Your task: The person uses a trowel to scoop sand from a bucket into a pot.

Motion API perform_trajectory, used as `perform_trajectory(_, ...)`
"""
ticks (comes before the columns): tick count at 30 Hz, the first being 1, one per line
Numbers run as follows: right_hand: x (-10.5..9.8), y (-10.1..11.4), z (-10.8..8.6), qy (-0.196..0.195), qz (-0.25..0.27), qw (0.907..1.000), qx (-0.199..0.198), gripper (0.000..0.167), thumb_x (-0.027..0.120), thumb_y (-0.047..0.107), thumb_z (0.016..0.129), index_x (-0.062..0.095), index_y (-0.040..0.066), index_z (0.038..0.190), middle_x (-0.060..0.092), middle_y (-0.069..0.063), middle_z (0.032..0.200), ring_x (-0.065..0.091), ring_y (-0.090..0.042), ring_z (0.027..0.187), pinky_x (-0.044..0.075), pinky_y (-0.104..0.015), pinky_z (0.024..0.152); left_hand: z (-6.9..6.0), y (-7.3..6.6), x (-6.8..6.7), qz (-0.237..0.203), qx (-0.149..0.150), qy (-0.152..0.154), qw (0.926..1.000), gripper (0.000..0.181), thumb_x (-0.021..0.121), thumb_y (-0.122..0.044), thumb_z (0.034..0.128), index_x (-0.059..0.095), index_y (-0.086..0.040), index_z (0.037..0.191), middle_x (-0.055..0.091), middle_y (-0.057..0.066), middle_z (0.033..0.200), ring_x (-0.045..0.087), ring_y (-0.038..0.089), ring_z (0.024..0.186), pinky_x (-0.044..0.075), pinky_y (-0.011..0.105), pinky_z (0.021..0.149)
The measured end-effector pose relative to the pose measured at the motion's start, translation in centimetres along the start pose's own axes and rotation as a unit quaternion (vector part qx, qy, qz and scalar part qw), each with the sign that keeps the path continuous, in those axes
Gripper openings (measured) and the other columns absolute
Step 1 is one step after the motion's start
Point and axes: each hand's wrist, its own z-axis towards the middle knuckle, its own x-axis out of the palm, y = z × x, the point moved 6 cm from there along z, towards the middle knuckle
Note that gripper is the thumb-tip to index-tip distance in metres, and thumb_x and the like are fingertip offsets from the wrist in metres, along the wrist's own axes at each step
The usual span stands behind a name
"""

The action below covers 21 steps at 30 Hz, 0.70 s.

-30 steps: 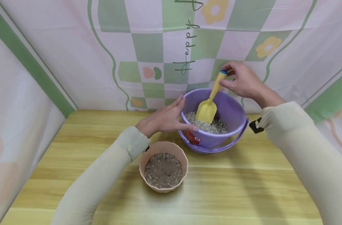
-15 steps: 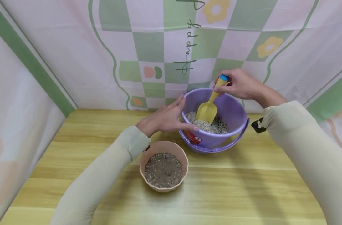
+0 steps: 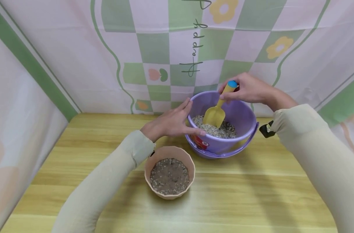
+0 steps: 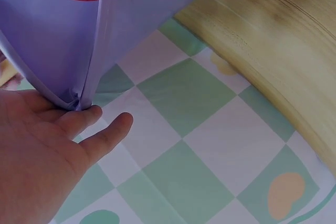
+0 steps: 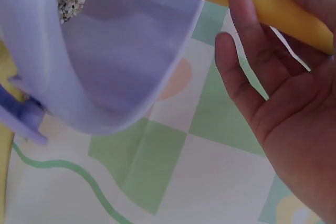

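A purple bucket [image 3: 220, 146] with gravel [image 3: 227, 132] inside stands at the back of the table in the head view. My left hand [image 3: 174, 123] rests on its left rim, thumb and fingers fairly straight; in the left wrist view the fingertips touch the rim by the bucket handle's joint. My right hand [image 3: 249, 88] pinches the handle of a yellow toy shovel [image 3: 214, 116] between thumb and fingers. The shovel tilts, its blade tip down in the gravel. Several fingers extend along the shovel handle in the right wrist view.
A peach bowl [image 3: 169, 152] holding brown soil [image 3: 169, 176] mixed with small stones sits in front of the bucket, close to the left forearm. Behind the wooden table [image 3: 252, 200] hangs a checkered cloth [image 3: 152, 48]. The bucket's own purple handle [image 3: 232, 152] lies lowered at the front.
My right hand has come down and slightly left along the shovel's handle, now gripping it lower. The shovel's top end has dropped and tilted forward a little. My left hand stays put.
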Motion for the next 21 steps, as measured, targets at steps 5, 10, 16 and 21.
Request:
perform_trajectory(5, 0.35, 0.02, 0.01, 0.012, 0.009, 0.9999, -0.001, 0.019, 0.072, 0.016, 0.093, 0.074, 0.001, 0.105, 0.074, -0.010, 0.080, 0.069, -0.018, 0.074, 0.050, -0.022, 0.073, 0.06, -0.02, 0.06, 0.001, -0.001, 0.002, 1.0000, 0.131, 0.055, -0.089, 0.0716, -0.002, -0.011, 0.160, -0.009, 0.009, 0.167, 0.028, 0.037, 0.146, 0.035, 0.046, 0.113)
perform_trajectory(10, 0.02, 0.01, -0.13, -0.001, 0.008, 1.0000, -0.001, 0.021, 0.073, 0.016, 0.092, 0.075, 0.003, 0.107, 0.075, -0.005, 0.082, 0.068, -0.014, 0.075, 0.049, -0.020, 0.073, 0.07, 0.01, -0.05, 0.001, -0.002, 0.000, 1.0000, 0.130, 0.055, -0.089, 0.0719, -0.002, -0.012, 0.160, -0.009, 0.008, 0.167, 0.028, 0.036, 0.146, 0.035, 0.047, 0.113)
perform_trajectory(16, 0.01, -0.30, -0.15, -0.003, 0.033, 0.9994, 0.012, 0.025, 0.072, 0.015, 0.092, 0.074, -0.005, 0.107, 0.076, -0.011, 0.090, 0.072, -0.019, 0.073, 0.059, -0.031, 0.070, -0.02, -0.01, -0.10, 0.002, -0.002, 0.000, 1.0000, 0.129, 0.055, -0.088, 0.0725, -0.002, -0.012, 0.160, -0.009, 0.008, 0.167, 0.028, 0.036, 0.146, 0.035, 0.046, 0.113)
perform_trajectory(21, 0.12, -0.60, -0.13, -0.019, 0.014, 0.9997, 0.010, 0.021, 0.074, 0.015, 0.091, 0.075, -0.003, 0.101, 0.076, -0.013, 0.087, 0.072, -0.018, 0.069, 0.058, -0.030, 0.065, -0.12, -0.04, -0.12, 0.003, -0.001, 0.000, 1.0000, 0.129, 0.055, -0.087, 0.0734, -0.001, -0.011, 0.160, -0.009, 0.009, 0.167, 0.029, 0.036, 0.145, 0.036, 0.046, 0.112)
